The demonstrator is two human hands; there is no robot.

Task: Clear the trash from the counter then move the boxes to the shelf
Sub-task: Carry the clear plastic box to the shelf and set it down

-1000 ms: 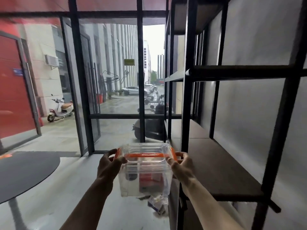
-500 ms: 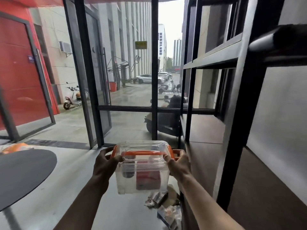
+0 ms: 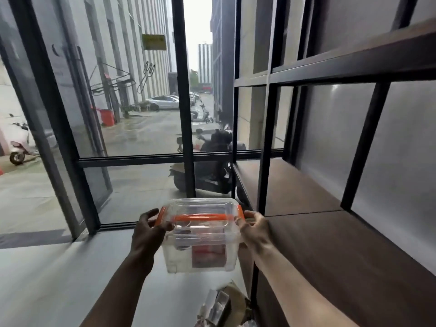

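I hold a clear plastic box (image 3: 200, 241) with an orange handle and orange side clips in front of me, above the floor. My left hand (image 3: 147, 232) grips its left side and my right hand (image 3: 256, 231) grips its right side. Something red shows through the box's wall. The black-framed shelf (image 3: 325, 251) with dark wooden boards stands to the right; the box hangs just left of its front post, level with the lower board.
Crumpled wrappers and brown paper (image 3: 224, 305) lie on the grey floor at the foot of the shelf. A glass wall with black frames (image 3: 186, 156) stands ahead, with a parked scooter (image 3: 212, 166) outside. An upper shelf board (image 3: 354, 64) runs overhead.
I have stepped closer to the shelf and the glass wall with the box still in both hands. The round dark table at the left has left the view.
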